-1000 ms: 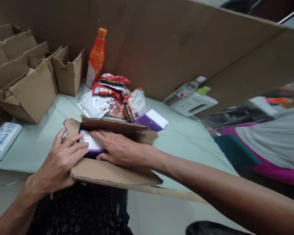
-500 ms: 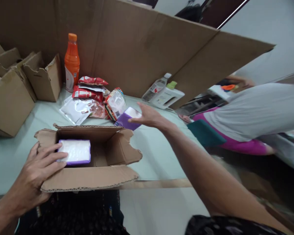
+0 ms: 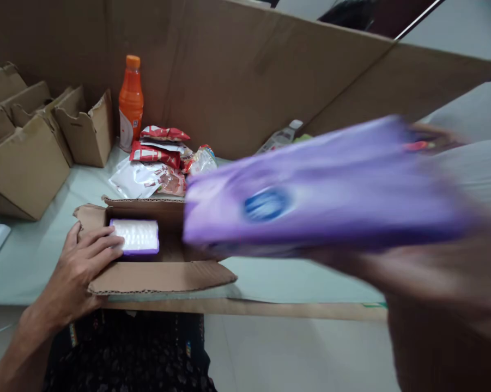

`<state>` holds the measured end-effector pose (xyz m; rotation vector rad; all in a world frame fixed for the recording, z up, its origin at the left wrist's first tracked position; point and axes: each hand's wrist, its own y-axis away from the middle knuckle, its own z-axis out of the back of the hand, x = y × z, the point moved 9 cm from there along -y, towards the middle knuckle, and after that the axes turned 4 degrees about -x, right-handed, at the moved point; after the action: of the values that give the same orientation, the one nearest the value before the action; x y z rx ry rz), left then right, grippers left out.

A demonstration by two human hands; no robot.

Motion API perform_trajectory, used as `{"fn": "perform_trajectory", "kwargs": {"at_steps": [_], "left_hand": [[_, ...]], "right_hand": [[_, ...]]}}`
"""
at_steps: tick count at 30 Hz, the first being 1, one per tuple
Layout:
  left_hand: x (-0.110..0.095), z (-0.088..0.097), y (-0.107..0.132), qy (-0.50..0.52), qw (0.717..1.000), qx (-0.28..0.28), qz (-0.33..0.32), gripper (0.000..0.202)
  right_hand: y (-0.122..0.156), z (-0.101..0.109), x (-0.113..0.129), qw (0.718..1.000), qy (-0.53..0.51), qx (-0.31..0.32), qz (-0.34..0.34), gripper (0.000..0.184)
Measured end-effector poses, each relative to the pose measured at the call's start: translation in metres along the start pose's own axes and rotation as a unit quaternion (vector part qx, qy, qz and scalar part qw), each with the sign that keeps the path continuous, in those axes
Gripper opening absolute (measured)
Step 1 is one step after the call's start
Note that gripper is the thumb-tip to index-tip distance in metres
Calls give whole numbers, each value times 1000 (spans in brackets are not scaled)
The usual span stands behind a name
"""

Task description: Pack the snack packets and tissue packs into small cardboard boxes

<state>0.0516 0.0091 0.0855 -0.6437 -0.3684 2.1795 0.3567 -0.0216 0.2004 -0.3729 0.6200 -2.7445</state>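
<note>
An open cardboard box (image 3: 163, 276) sits near the table's front edge, and a purple-and-white tissue pack (image 3: 141, 235) lies inside at its left end. My left hand (image 3: 84, 258) is closed over the box's left side, its fingertips reaching the pack inside. A second purple tissue pack (image 3: 331, 190) with a blue oval mark is raised close to the camera, blurred by motion. My right hand (image 3: 417, 275) grips it from below at its right end; the fingers are smeared and partly hidden. The raised pack covers the box's right end.
Snack packets (image 3: 155, 158) lie in a pile behind the box, beside an orange drink bottle (image 3: 131, 103). Several small cartons (image 3: 24, 163) stand at the left. A clear bottle (image 3: 284, 136) leans by the cardboard partition (image 3: 237, 71). Another person's hand (image 3: 437, 136) shows at the right.
My right hand has lifted the second tissue pack off the table, up and toward the camera. My left hand stays on the box; the view has shifted slightly.
</note>
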Motion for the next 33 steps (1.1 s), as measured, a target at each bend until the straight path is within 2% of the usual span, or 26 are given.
{"fn": "perform_trajectory", "kwargs": {"at_steps": [2, 4, 8, 10, 13, 15, 17, 19, 22, 24, 26, 28, 31, 33], "left_hand": [[-3, 1, 0, 0, 1000, -6, 0, 43], [-5, 1, -1, -1, 1000, -11, -6, 36], [-7, 0, 0, 3, 999, -21, -25, 28], [-5, 0, 1, 3, 999, -28, -25, 27], [-3, -1, 2, 6, 999, -30, -29, 31], [-4, -2, 2, 7, 999, -26, -32, 35], [-5, -1, 2, 4, 999, -25, -33, 43], [-7, 3, 5, 2, 998, -42, -41, 50], [-7, 16, 14, -12, 991, -123, -45, 54], [-3, 26, 22, -14, 981, -195, -17, 56], [2, 32, 30, 12, 965, -260, 23, 58], [7, 32, 35, 66, 948, -304, 66, 64], [9, 20, 39, 137, 930, -318, 122, 75], [11, 12, 42, 165, 924, -313, 148, 79]], "right_hand": [[-7, -15, 33, 999, -18, 19, 47, 68], [-16, -40, 56, 994, -11, 68, 90, 50], [-30, -92, 65, 971, 79, 205, 95, 33], [-34, -116, 64, 961, 100, 247, 80, 39], [-31, -152, 64, 943, 80, 315, 65, 60], [-25, -165, 64, 934, 47, 348, 69, 66], [-21, -155, 63, 944, 18, 318, 83, 64], [-19, -122, 61, 971, 2, 219, 95, 53], [-8, -62, 51, 996, -17, 49, 75, 29], [-1, -41, 47, 998, -36, 6, 59, 22], [-1, -44, 54, 994, -61, 37, 78, 25], [-8, -62, 63, 985, -79, 106, 110, 32], [-30, -93, 65, 972, -83, 180, 128, 39], [-48, -107, 56, 972, -88, 183, 115, 42]]}}
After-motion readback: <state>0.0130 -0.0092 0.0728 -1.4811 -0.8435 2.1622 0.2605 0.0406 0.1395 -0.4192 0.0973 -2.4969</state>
